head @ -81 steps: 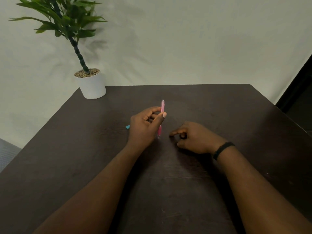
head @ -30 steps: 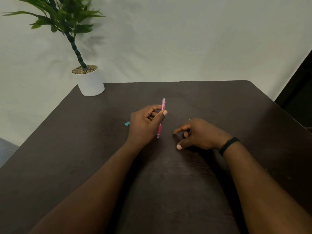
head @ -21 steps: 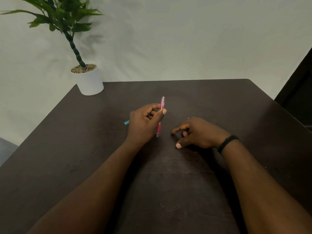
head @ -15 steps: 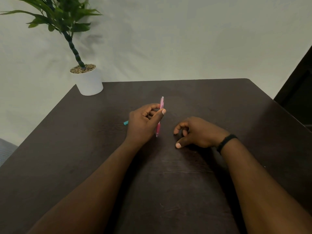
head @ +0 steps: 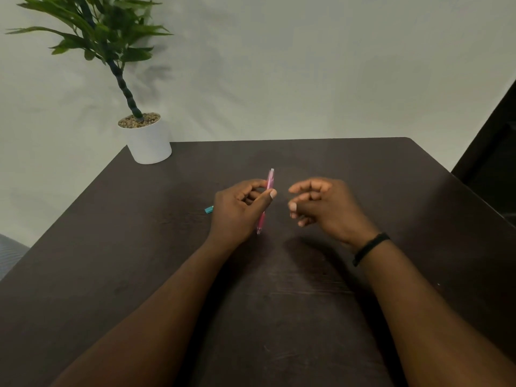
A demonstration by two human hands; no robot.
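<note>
My left hand (head: pixel 240 210) holds a pink pen (head: pixel 269 180) between thumb and fingers over the middle of the dark table (head: pixel 391 191). The pen points away from me, its pale end up and its tip down near the tabletop. My right hand (head: pixel 326 208) hovers just right of the pen, raised off the table. Its fingers are loosely curled, thumb and forefinger apart, and I see nothing between them. A black band (head: pixel 370 247) sits on the right wrist.
A small teal piece (head: pixel 208 210) lies on the table just left of my left hand, partly hidden by it. A white pot with a green plant (head: pixel 149 141) stands at the far left corner. A pale wall is behind; a dark opening is at right.
My right hand has lifted off the table and moved up toward the pen, its fingers spreading. My left hand keeps the pen in the same grip.
</note>
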